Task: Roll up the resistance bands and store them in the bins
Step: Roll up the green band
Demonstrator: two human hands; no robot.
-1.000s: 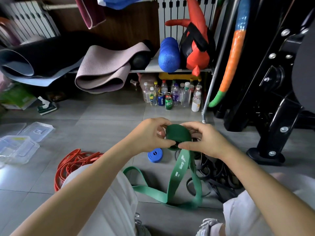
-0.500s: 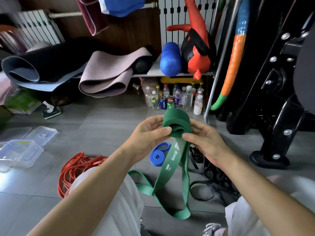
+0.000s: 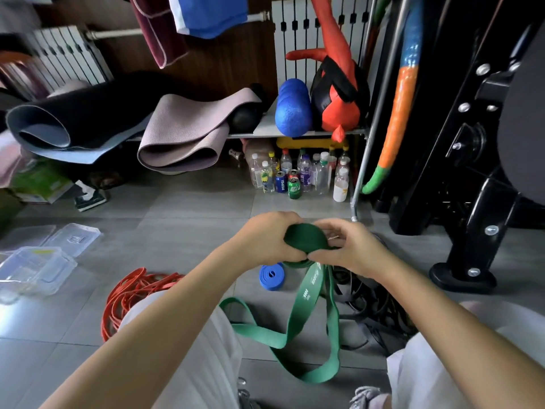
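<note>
Two clear plastic bins: at the left edge of the frame, on the grey floor tiles, well apart from both hands.
Tangle of orange-red rubber bands: lower left of centre, loose on the floor beside the person's left knee.
Left hand: centre of the frame, fingers curled round the left side of the green roll, thumb tip meeting the right thumb under it. Half a second ago it sat higher, with its thumb laid across the front of the roll.
Blue rolled band: on the floor just below the left hand, coiled flat. It shows whole now; before, the green strap crossed in front of it.
Dark green flat resistance band: its rolled end is clasped between the two hands, and the loose part hangs down to the floor in a long loop at lower centre. The roll was tilted up before, with its open coil showing; now the hands cover most of it.
Right hand: just right of centre, fingers and thumb pinching the right side of the roll.
Black bands: in a heap on the floor under the right wrist.
</note>
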